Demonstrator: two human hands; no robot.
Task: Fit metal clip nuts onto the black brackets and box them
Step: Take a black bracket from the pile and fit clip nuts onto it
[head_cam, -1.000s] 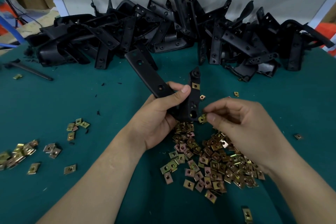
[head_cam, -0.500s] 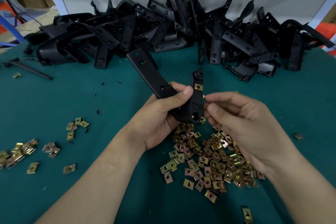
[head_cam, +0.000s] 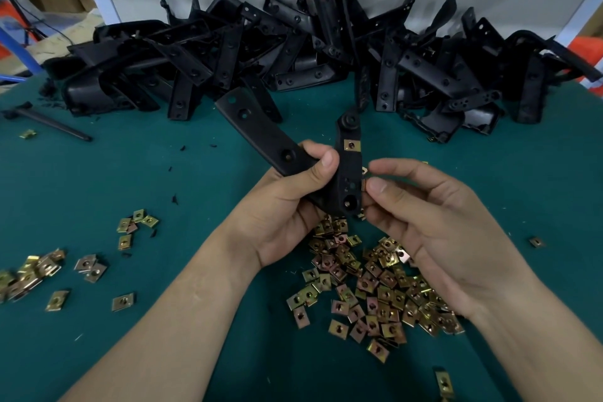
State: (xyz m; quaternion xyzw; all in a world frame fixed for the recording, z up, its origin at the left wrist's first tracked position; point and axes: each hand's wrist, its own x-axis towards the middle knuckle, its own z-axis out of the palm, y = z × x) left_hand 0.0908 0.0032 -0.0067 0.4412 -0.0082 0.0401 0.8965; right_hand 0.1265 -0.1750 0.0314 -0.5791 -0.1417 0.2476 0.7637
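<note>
A: Your left hand [head_cam: 287, 206] is clamped round a black bracket [head_cam: 261, 130], thumb across its bend. It holds the bracket up above the green table [head_cam: 130, 173], just over the main pile of clip nuts [head_cam: 375, 290].

B: The bracket is 2 flat arms splayed in a V, matt black. The long arm is pierced by round holes, and the short arm ends in a rounded boss.

A: There is 1 fitted clip nut [head_cam: 351, 145] on it, a small brass-coloured rectangle with a centre hole, near the top of the short arm.

B: Your right hand [head_cam: 447, 232] is closed in a pinch. Thumb and forefinger tips meet on another clip nut [head_cam: 363, 185] at the short arm's right edge, and only a sliver of its metal shows.

A: The loose nuts under your wrists are thin folded squares, yellow to pinkish and shiny, each with a punched hole. A smaller scatter [head_cam: 36, 271] lies well apart at your left.

B: Behind, a heap of brackets [head_cam: 293, 42] runs along the table's far edge, the same dull black, strips and angles tangled. A thin black rod [head_cam: 55, 123] lies by itself at far left.
</note>
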